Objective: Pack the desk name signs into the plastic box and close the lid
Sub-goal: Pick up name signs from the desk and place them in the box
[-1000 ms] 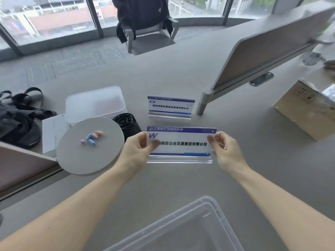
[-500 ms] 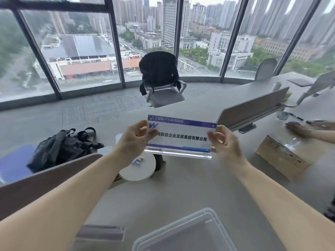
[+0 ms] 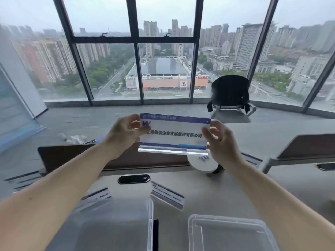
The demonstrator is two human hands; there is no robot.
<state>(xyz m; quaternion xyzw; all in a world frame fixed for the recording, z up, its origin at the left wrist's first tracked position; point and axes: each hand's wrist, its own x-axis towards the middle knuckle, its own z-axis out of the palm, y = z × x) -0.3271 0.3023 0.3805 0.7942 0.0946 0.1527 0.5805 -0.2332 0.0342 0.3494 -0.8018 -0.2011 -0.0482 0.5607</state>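
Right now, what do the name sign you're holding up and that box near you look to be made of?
The name sign looks like clear glossy acrylic around a printed paper card: its base edge is see-through and catches light. The plastic box looks like translucent, slightly frosted plastic, since the desk shows dimly through its walls. Both are guesses from looks alone.

A black chair (image 3: pixel 229 93) stands up and to the right of where the fingers pinch. A round white disc (image 3: pixel 203 164) with tiny coloured bits sits just below the right pinch. A dark oval slot (image 3: pixel 133 179) lies lower down, under the left pinch. Big windows (image 3: pixel 163 69) show tall buildings far behind.
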